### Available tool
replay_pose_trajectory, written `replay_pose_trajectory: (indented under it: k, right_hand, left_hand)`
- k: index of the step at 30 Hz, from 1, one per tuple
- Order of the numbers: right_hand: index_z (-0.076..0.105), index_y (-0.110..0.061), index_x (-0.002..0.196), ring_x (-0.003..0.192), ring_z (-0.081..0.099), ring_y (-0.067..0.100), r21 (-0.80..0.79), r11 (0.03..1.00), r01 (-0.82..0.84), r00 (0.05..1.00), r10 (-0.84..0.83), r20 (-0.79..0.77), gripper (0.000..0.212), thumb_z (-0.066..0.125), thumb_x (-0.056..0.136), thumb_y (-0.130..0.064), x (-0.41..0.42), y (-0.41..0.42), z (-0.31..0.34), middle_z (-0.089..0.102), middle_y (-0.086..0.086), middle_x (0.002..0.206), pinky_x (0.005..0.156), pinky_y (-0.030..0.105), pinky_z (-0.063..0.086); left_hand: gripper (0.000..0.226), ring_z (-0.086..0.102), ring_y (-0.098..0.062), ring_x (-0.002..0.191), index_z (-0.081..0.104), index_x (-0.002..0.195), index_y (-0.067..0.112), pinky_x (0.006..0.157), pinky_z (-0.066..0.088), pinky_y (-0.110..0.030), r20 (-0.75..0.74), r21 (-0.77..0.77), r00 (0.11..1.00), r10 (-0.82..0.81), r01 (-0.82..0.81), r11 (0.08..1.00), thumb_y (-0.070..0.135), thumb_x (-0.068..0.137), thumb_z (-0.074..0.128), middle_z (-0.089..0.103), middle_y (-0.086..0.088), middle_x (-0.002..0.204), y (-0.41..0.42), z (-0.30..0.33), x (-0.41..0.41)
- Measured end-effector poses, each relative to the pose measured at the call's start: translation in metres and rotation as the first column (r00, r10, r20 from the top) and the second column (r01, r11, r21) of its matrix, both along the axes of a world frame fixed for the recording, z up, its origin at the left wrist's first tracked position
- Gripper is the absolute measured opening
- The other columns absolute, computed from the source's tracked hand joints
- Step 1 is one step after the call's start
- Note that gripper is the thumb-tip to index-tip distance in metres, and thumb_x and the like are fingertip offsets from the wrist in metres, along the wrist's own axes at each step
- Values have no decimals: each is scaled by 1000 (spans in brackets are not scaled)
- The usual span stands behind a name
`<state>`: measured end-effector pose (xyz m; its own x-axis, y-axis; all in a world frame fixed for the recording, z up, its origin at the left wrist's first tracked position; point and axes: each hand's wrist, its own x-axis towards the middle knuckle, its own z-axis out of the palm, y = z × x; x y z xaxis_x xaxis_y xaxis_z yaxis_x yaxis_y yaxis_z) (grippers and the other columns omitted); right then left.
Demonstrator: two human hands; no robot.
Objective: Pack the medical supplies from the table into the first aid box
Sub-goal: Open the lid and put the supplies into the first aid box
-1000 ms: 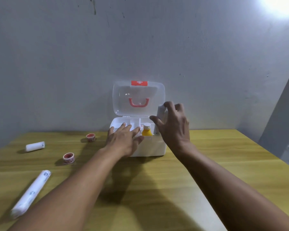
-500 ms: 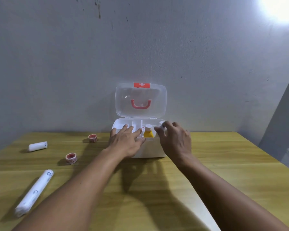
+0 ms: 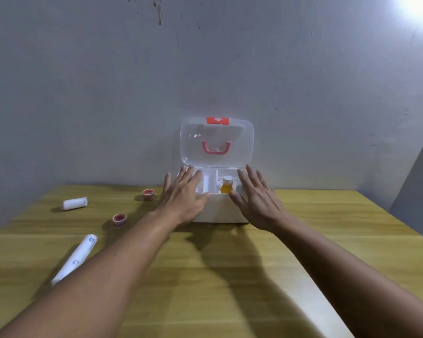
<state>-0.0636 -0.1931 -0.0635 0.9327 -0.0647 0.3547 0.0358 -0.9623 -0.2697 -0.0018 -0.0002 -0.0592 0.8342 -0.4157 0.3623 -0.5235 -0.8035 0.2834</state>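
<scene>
White plastic first aid box (image 3: 220, 211) open at table's rear, amber bottle (image 3: 227, 185) inside. Left hand (image 3: 181, 198) and right hand (image 3: 257, 201) flat, spread, holding nothing. Fetch nearest red tape roll (image 3: 119, 220); seat it upright.

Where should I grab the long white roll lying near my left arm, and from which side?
Take the long white roll around its middle, coming down from above with the left hand. It lies flat on the table, slanted away from you, so the fingers should straddle its narrow width across the slant. A mid-length grip would probably stop either end from drooping.
</scene>
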Motion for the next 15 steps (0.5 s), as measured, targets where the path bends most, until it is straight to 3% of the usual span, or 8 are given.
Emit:
replay_pose_trajectory:
  k: [4,7,9,11,13,15]
  right_hand:
    - [5,-34,152,149,-11,23,-88,996,-6,1000,6,2,67,27,95,-60,0,4,-4,-7,-1,163,121,51,7]
    - [8,-32,152,149,-9,24,-74,997,-23,1000,24,10,70,30,93,-61,-1,7,-6,-2,1,163,121,47,11]
    - [8,-30,152,149,-10,24,-51,998,-28,1000,28,-2,71,34,93,-60,-1,9,-7,-2,2,163,120,45,10]
    - [7,-29,153,149,-13,24,-47,999,-18,1000,18,-15,73,36,93,-59,-1,11,-9,-4,1,163,120,44,9]
    - [7,-28,153,149,-14,25,-41,999,-5,1000,4,-13,74,37,92,-59,0,15,-11,-5,1,163,120,44,8]
    - [8,-26,153,149,-13,26,-38,999,6,1000,-6,-3,75,37,92,-58,1,17,-12,-3,3,163,120,44,8]
  left_hand:
    - [56,18,-20,148,34,147,17,120,10,-44,11,-123,994,111,-109,986,33,94,46,22,-6,160,36,0,-5]
    - [44,46,-28,130,60,124,14,108,35,-38,-4,-123,972,234,-233,965,25,84,47,53,-10,140,80,-3,-9]
    - [37,52,-31,121,66,114,13,97,43,-37,-73,-52,926,370,-374,926,24,81,55,61,-10,127,110,-4,-15]
    - [34,56,-33,113,67,97,9,87,48,-37,-170,53,846,505,-504,862,37,78,64,64,-12,117,137,-5,-20]
    - [38,60,-33,103,59,76,10,79,48,-34,-270,164,769,579,-556,815,47,72,67,65,-11,106,158,-8,-25]
    - [34,63,-29,97,55,74,14,75,49,-31,-340,261,714,613,-554,790,43,63,70,65,-11,105,170,-11,-30]
